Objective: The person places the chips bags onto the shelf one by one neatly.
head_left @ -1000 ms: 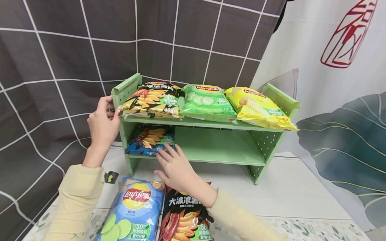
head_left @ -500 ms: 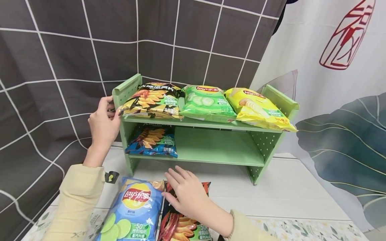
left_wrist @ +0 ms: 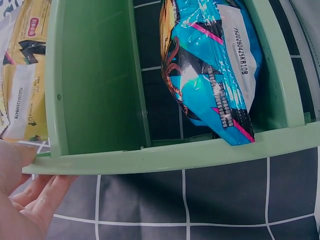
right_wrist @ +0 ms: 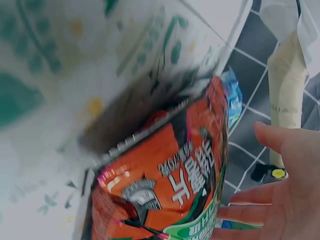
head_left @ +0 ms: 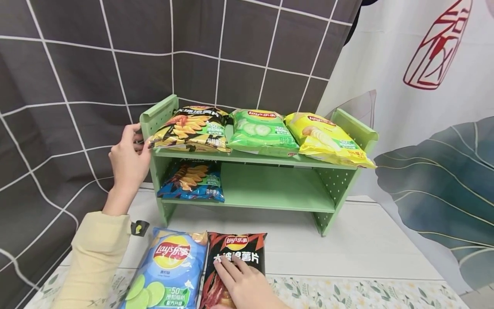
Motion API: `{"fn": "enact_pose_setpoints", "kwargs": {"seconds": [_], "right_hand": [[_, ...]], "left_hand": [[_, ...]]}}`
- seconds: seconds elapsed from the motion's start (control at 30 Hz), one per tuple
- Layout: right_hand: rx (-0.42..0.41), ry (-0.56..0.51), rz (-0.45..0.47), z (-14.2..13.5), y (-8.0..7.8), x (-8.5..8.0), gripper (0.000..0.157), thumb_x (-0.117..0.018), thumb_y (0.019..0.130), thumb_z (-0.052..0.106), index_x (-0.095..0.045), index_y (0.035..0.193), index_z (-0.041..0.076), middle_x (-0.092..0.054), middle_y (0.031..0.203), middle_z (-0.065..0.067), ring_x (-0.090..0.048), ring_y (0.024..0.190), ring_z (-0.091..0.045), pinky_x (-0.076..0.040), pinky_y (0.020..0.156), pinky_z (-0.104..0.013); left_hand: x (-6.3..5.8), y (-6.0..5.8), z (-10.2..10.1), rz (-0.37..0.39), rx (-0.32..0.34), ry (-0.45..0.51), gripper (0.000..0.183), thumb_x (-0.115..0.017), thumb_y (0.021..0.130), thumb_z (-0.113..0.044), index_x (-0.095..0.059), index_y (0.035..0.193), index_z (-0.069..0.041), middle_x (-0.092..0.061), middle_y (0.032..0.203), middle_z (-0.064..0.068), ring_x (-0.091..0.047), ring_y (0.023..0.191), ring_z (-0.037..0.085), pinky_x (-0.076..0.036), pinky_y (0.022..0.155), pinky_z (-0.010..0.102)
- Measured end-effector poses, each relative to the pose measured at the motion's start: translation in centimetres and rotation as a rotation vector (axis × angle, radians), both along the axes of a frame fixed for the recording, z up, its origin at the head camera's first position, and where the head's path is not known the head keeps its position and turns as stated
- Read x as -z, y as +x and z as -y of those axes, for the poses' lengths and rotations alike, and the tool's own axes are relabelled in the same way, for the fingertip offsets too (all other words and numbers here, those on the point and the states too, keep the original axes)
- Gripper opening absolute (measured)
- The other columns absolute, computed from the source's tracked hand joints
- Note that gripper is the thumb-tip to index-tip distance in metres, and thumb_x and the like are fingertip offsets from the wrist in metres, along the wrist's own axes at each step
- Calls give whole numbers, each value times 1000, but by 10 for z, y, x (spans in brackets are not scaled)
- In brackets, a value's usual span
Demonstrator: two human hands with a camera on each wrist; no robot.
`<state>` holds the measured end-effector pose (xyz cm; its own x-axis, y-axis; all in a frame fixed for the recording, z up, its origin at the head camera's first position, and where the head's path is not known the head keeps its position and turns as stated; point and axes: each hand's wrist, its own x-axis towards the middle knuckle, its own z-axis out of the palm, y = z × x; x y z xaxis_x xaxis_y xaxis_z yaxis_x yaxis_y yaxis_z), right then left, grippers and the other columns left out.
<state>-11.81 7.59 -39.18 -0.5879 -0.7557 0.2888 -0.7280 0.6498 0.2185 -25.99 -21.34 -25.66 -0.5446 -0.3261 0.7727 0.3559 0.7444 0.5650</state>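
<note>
My left hand (head_left: pixel 129 161) holds the upper left side panel of a green two-tier shelf rack (head_left: pixel 278 184). In the left wrist view its thumb and fingers lie on either side of the panel's edge. My right hand (head_left: pixel 247 285) lies with straight fingers over a black-and-red bag of Lay's chips (head_left: pixel 236 243) at the table's front. The right wrist view has the same hand (right_wrist: pixel 265 195), fingers extended, beside that bag's red side. Left of it lies a light-blue lime chip bag (head_left: pixel 167 268). On the lower tier's left end rests a dark-blue chip bag (head_left: pixel 193 182).
Along the top tier sit a black-and-yellow chip bag (head_left: pixel 191 128), a green one (head_left: pixel 264 133) and a yellow one (head_left: pixel 328 139). A white table (head_left: pixel 293 253) with a flowered front strip bears the rack. Behind hangs a dark checked curtain (head_left: pixel 200 77).
My right hand has left the dark-blue bag on the lower tier and come down and toward me, over the black-and-red bag. The left hand keeps its hold on the rack.
</note>
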Motion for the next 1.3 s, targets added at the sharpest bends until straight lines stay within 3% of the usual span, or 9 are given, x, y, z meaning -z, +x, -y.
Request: {"fn": "enact_pose_setpoints", "kwargs": {"seconds": [0.13, 0.3, 0.5, 0.73, 0.83, 0.97, 1.07, 1.2, 1.3], "right_hand": [[-8, 33, -69, -7, 7, 12, 64, -39, 94, 63, -52, 137, 17, -62, 131, 1, -63, 113, -19, -55, 79, -29], [-39, 16, -239, -15, 15, 32, 51, -39, 96, 58, -60, 129, 24, -67, 123, 7, -64, 111, -16, -56, 70, -30], [-10, 97, -314, -21, 20, 43, 54, -33, 95, 63, -57, 131, 29, -60, 132, 10, -58, 121, -13, -55, 73, -33], [-14, 82, -456, -21, 17, 51, 53, -30, 96, 64, -57, 127, 31, -62, 129, 13, -60, 118, -11, -55, 76, -32], [-24, 88, -490, -23, 15, 54, 60, -27, 96, 64, -47, 140, 28, -60, 130, 12, -59, 119, -11, -54, 80, -31], [-44, 111, -506, -23, 13, 54, 68, -23, 97, 63, -33, 149, 21, -60, 131, 11, -60, 118, -11, -54, 83, -31], [-59, 131, -498, -23, 12, 51, 61, -24, 98, 62, -47, 140, 25, -62, 128, 11, -61, 117, -12, -54, 81, -32], [-77, 155, -376, -22, 13, 41, 54, -30, 96, 62, -58, 128, 28, -64, 127, 9, -61, 118, -16, -56, 78, -32], [-95, 144, -269, -22, 12, 35, 54, -35, 96, 62, -58, 130, 26, -64, 127, 7, -61, 118, -18, -56, 76, -32]], "left_hand": [[0, 0, 0, -2, 0, -2, 35, -60, 92, -9, -55, 125, 0, -67, 108, 29, -68, 88, 44, -44, 93, 55], [0, 0, 0, -4, 0, -4, 35, -60, 92, -9, -55, 125, 0, -67, 108, 29, -68, 88, 44, -44, 93, 56], [0, 1, 0, 2, -3, -2, 35, -60, 92, -9, -55, 125, 0, -67, 108, 29, -68, 89, 44, -44, 93, 55], [-1, 2, 0, 1, -4, 1, 35, -60, 92, -9, -55, 125, 0, -67, 109, 29, -68, 89, 44, -44, 94, 55], [-1, 2, 0, 5, -2, 5, 35, -60, 92, -9, -55, 125, 0, -67, 109, 29, -68, 89, 43, -43, 94, 55], [0, 3, 1, 8, -2, 6, 35, -60, 92, -9, -55, 125, 0, -67, 109, 29, -68, 89, 43, -44, 94, 55], [0, 3, 1, 5, -2, 4, 35, -60, 92, -9, -55, 125, 0, -67, 108, 29, -68, 89, 44, -44, 94, 55], [-1, 3, 1, 2, 0, 4, 35, -60, 92, -9, -55, 125, 0, -67, 108, 29, -69, 88, 43, -45, 93, 55], [-1, 2, 0, 8, 3, 2, 35, -60, 92, -10, -55, 125, 0, -67, 108, 29, -69, 89, 43, -45, 93, 55]]}}
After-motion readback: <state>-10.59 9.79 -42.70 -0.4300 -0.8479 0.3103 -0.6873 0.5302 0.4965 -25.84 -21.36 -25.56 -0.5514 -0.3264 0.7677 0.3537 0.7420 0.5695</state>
